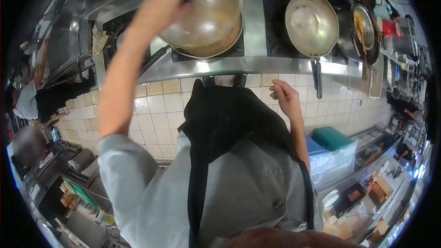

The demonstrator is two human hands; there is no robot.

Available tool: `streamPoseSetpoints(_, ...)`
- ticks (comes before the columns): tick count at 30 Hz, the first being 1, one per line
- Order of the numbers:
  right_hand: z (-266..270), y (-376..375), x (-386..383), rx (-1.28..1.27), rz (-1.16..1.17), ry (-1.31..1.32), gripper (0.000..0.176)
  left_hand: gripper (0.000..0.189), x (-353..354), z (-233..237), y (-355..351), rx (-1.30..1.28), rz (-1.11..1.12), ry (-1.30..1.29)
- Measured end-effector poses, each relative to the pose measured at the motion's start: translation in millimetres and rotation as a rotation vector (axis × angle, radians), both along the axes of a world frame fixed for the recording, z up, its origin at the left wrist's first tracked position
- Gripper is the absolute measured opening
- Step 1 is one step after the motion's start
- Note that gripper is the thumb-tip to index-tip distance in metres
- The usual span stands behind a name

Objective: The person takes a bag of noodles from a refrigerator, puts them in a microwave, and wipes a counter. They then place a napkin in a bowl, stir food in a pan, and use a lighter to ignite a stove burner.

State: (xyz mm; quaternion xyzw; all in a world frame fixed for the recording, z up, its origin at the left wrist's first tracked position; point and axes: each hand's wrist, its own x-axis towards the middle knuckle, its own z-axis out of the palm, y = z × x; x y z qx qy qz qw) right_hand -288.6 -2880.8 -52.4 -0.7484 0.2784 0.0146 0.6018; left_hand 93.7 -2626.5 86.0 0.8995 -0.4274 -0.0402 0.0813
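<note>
My left hand (167,5) is closed on the dark knob of a clear lid (206,27). The hand is slightly blurred. The lid is tilted over a large pan (216,51) on the stove at the upper middle, and covers most of the food in it. Below the stove's front edge hangs my right hand (283,93), its fingers loosely curled together with nothing in them.
A light-coloured pan (312,25) rests on the right burner, its handle over the front edge. Farther right, a pan (363,27) holds food and a utensil. A ladle (75,28) lies at the left. A co-worker (34,98) is at the far left.
</note>
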Motion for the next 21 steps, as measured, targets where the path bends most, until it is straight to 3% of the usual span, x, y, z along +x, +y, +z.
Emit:
streamPoseSetpoints(2, -4.3, -10.6, -5.6, 0.008, -0.018, -0.014, 0.024, 0.043, 10.8, 27.3, 40.0, -0.128, 0.035, -0.128)
streamPoseSetpoints(4, -14.8, -18.5, -14.5, 0.034, -0.037, -0.024, 0.025, 0.048, 0.5, 73.4, 67.4, -0.004, 0.264, -0.132)
streamPoseSetpoints(6, -21.3, -23.0, -19.7, 0.105, -0.072, -0.048, 0.025, 0.047, 4.6, 89.2, 109.7, -0.085, 0.286, -0.13)
streamPoseSetpoints(8, -33.8, -25.5, -26.3, 0.13, -0.077, -0.021, 0.025, 0.045, -5.1, 109.1, 135.4, 0.027, 0.366, -0.139)
streamPoseSetpoints(13, -52.1, -23.1, -26.4, 0.17, -0.047, 0.056, 0.025, 0.044, -19.1, 99.3, 184.5, 0.209, 0.456, -0.089)
streamPoseSetpoints(21, -50.5, -23.2, -7.9, 0.069, 0.08, 0.103, 0.024, 0.044, -43.8, 43.2, 170.5, 0.111, 0.355, -0.029)
